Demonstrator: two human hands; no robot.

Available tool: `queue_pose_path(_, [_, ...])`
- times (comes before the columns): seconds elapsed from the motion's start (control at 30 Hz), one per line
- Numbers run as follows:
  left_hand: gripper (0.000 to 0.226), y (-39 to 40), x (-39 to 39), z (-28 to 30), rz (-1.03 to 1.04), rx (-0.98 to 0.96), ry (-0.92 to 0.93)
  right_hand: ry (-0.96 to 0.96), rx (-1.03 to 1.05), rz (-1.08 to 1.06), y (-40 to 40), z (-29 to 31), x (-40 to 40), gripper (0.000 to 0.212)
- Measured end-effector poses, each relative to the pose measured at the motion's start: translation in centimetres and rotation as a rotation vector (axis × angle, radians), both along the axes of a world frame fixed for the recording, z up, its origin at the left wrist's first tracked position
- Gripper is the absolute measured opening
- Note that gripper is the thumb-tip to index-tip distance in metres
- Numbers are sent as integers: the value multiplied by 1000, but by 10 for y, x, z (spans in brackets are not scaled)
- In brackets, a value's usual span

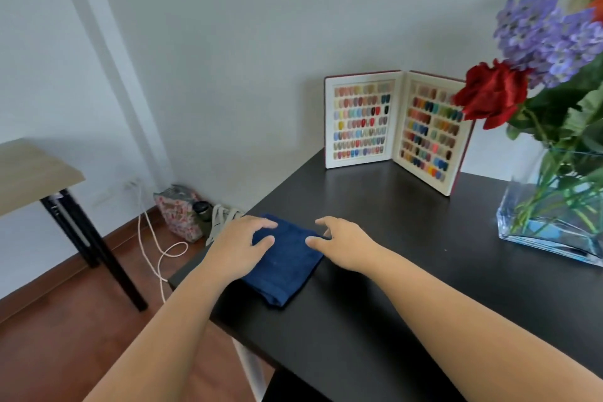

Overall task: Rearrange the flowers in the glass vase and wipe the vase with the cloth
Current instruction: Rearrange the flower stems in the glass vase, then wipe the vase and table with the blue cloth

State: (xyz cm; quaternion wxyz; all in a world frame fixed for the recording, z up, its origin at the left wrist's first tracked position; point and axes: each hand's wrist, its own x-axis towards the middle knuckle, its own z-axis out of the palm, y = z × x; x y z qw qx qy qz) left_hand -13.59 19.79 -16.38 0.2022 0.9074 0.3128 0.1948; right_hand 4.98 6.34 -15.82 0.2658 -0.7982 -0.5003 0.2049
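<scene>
We see a black table (408, 271) that fills the right half of the view, and on it, near the corner at about 8 o'clock from the table's middle, lies a folded dark blue cloth (287, 261). Our left hand (239, 248) rests on the left part of the cloth, palm down, with the fingers spread apart and slightly curled – the fingertips touch the fabric but do not pinch it. Our right hand (342, 245) is at the cloth's right edge, at about 3 o'clock from it; its fingers are also apart and bent, the thumb touches the edge of the cloth, and nothing is held in this hand. The glass vase (551, 225) stands well apart from the cloth, at about 3 o'clock on the table near the right border of the view. It is rectangular and clear, with water and green stems inside. From it rise a red rose (492, 95), which leans to the left, and purple hydrangea flowers (548, 39) above it – more blooms at the top right corner are cut by the frame. At 12 o'clock from the cloth, against the wall, an open nail colour sample book (398, 127) stands upright on the table. At 9 o'clock, on the floor, we see a floral bag (179, 212) and a white cable (153, 238), and further left a light wooden table (32, 170).
</scene>
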Motion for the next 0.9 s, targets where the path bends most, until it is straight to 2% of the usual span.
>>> queue_pose_path(0.07, [37, 6, -6, -8, 49, -21, 98, -9, -40, -26, 6, -3, -5, 62])
queue_pose_path(0.17, [46, 8, -8, -16, 102, -49, 220, -1, -63, -75, 12, -2, -7, 38])
queue_pose_path(0.2, [47, 8, -7, -17, 117, -42, 235, 40, -69, -96, 14, 0, -8, 37])
queue_pose_path(0.33, [42, 10, -3, -14, 157, -72, 135, 179, -105, -102, 16, 6, -7, 36])
queue_pose_path(0.4, [43, 14, 1, -10, 153, -155, 70, 269, -94, -80, 15, 8, -6, 33])
queue_pose_path(0.5, [50, 21, 6, -3, 196, -327, 17, 419, -24, -37, 9, 11, -5, 14])
queue_pose_path(0.6, [55, 24, 11, 0, 206, -484, -2, 577, 62, -8, 1, 13, -3, 16])
queue_pose_path(0.77, [46, 15, 30, -4, 77, -594, -29, 697, 290, -80, -22, 17, 10, 15])
queue_pose_path(0.9, [57, -6, 63, -1, -69, -684, -40, 715, 395, -42, -54, 32, 29, 18])
